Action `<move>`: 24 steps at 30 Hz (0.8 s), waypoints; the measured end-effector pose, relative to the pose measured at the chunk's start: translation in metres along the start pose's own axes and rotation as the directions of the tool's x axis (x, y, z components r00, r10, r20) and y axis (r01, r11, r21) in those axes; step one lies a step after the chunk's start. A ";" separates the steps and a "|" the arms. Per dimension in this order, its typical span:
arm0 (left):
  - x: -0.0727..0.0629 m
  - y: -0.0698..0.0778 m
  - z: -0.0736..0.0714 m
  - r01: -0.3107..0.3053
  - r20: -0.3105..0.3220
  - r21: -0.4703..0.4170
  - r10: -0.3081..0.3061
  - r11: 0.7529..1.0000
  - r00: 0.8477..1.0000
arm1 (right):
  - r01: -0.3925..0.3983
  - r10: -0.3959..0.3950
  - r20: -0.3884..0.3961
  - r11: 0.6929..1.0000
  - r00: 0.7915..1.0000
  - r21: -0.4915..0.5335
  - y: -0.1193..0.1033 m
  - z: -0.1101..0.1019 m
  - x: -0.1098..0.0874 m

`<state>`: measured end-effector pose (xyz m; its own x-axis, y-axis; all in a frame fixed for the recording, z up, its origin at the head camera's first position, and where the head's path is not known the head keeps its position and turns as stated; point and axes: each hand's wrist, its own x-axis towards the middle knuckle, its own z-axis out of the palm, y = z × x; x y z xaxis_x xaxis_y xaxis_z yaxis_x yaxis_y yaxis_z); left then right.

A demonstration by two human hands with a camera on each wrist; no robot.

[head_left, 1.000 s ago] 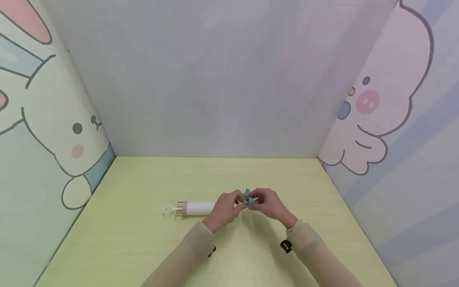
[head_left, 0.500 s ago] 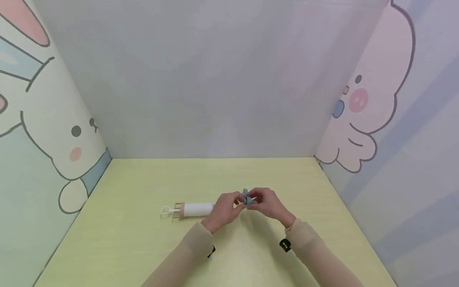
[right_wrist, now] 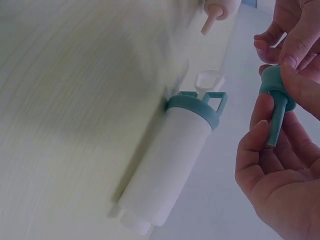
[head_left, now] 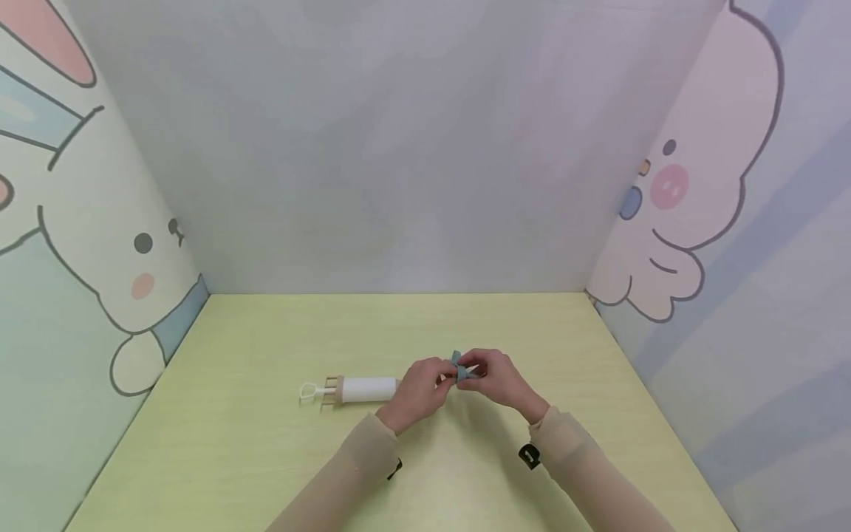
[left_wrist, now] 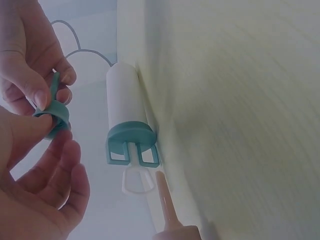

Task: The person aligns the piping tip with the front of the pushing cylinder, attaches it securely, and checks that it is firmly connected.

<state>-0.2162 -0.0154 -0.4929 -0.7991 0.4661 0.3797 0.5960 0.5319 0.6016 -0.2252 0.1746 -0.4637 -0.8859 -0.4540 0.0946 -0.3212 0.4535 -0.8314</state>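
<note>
Both hands meet over the middle of the table around a small teal nozzle cap (head_left: 462,374) with a thin spout. My left hand (head_left: 417,393) pinches the cap between thumb and forefinger; in the left wrist view its other fingers curve loosely below. From the other side, my right hand (head_left: 503,383) pinches the same piece, its spout (right_wrist: 278,120) lying along the fingers in the right wrist view. Near the hands, both wrist views show a white syringe-like tube (right_wrist: 167,160) with a teal collar (left_wrist: 131,136), a pale plunger ring (left_wrist: 138,181) and a bare threaded end (right_wrist: 135,223).
Left of the hands lies a second white tube (head_left: 368,389) with a beige collar (head_left: 340,389) and a white pull ring (head_left: 308,391). Its beige spout (left_wrist: 168,200) shows in the left wrist view. A wall (head_left: 399,148) rises behind the pale yellow-green table (head_left: 279,458).
The hands stay almost in place. The teal nozzle cap has turned slightly between the fingers, and the left fingers have shifted a little. The head view has moved slightly.
</note>
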 end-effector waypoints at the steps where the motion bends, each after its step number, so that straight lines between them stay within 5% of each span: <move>1: 0.000 -0.001 0.000 -0.001 -0.006 0.005 0.001 1.000 1.000 | 0.004 -0.004 0.003 1.000 1.000 0.009 -0.004 0.000 0.000; 9: 0.001 -0.011 -0.001 0.045 -0.014 0.002 -0.045 0.999 0.999 | 0.006 -0.006 0.009 1.000 1.000 0.025 0.012 0.008 0.006; 24: 0.002 0.001 0.000 0.053 0.035 0.057 -0.055 0.997 0.998 | 0.014 -0.015 0.046 1.000 0.999 0.019 0.014 0.001 -0.002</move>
<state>-0.2172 -0.0135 -0.4912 -0.8275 0.4606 0.3212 0.5563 0.5949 0.5802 -0.2276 0.1810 -0.4763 -0.8649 -0.4952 0.0819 -0.3271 0.4324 -0.8402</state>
